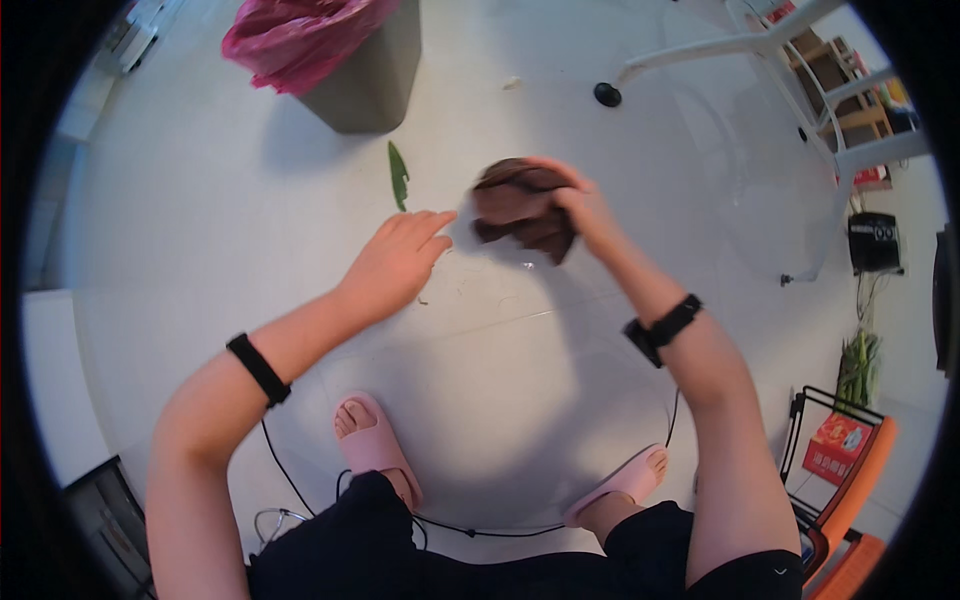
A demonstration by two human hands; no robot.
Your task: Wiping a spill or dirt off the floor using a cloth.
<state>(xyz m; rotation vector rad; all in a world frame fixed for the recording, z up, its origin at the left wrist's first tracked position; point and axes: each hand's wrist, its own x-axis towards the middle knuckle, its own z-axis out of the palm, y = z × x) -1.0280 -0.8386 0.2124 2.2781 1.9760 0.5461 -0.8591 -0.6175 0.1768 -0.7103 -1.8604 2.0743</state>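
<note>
My right hand point(589, 214) grips a crumpled dark brown cloth point(525, 202), blurred and held over the pale tiled floor point(480, 352). To its left is my left hand point(401, 251), palm down, with nothing in it and its thumb and forefinger apart. Just beyond the left fingertips lies a torn green leaf point(398, 176). Small scraps point(424, 301) are scattered on the floor near the left wrist. A light-coloured bit point(512, 84) lies farther off, beyond the cloth.
A grey bin point(367, 82) with a pink bag point(300, 37) stands at the top. A white chair base on casters point(607, 94) is at upper right. An orange-edged chair point(855, 487) is at lower right. Black cable point(487, 533) crosses the floor by my pink slippers point(379, 442).
</note>
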